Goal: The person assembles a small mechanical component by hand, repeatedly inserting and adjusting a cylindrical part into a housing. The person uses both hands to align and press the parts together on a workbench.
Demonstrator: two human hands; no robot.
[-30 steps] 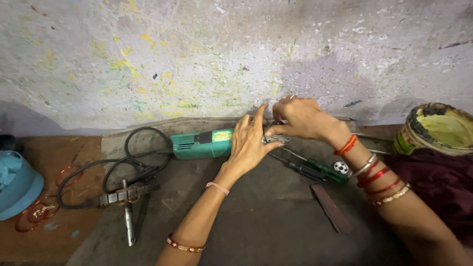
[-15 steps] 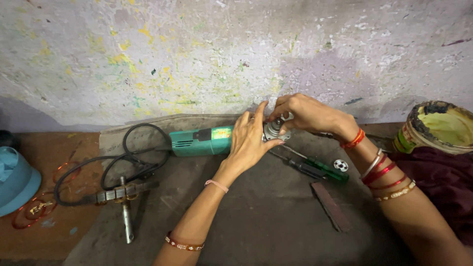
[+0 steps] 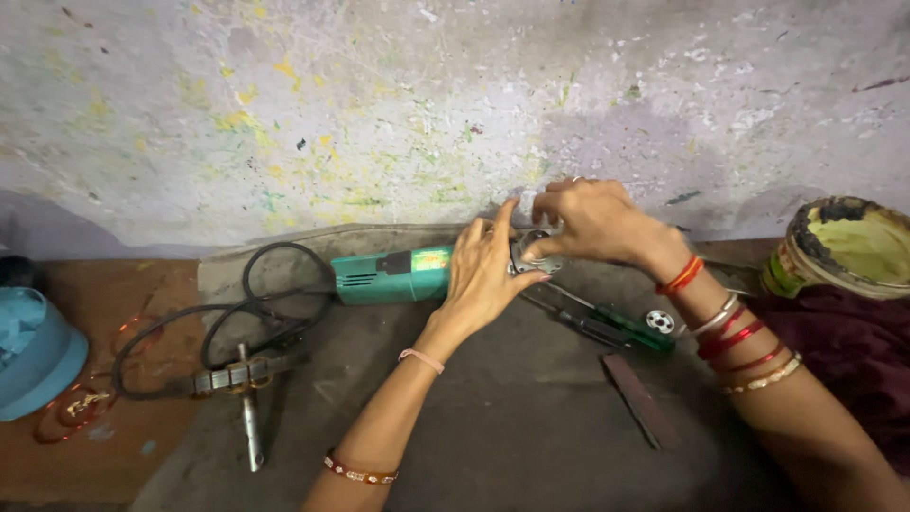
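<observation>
A green angle grinder [image 3: 389, 276] lies on a grey mat [image 3: 493, 427] against the wall, its black cord [image 3: 251, 303] looping off to the left. My left hand [image 3: 485, 275] wraps around the grinder's front end. My right hand [image 3: 588, 223] pinches the metal head [image 3: 531, 254] of the grinder from above with thumb and fingers. The head is mostly hidden between the two hands. Bangles circle my right wrist.
A green-handled screwdriver [image 3: 607, 327] and a small metal ring [image 3: 660, 321] lie right of the grinder. A dark flat bar [image 3: 640, 398] sits below them. A metal wrench tool [image 3: 245, 398] lies left. A blue cap [image 3: 33, 351] is far left, a paint-stained tin [image 3: 844, 248] far right.
Both hands stay on the grinder's head; the right hand's fingers have shifted slightly around the metal head. The view has drifted a little.
</observation>
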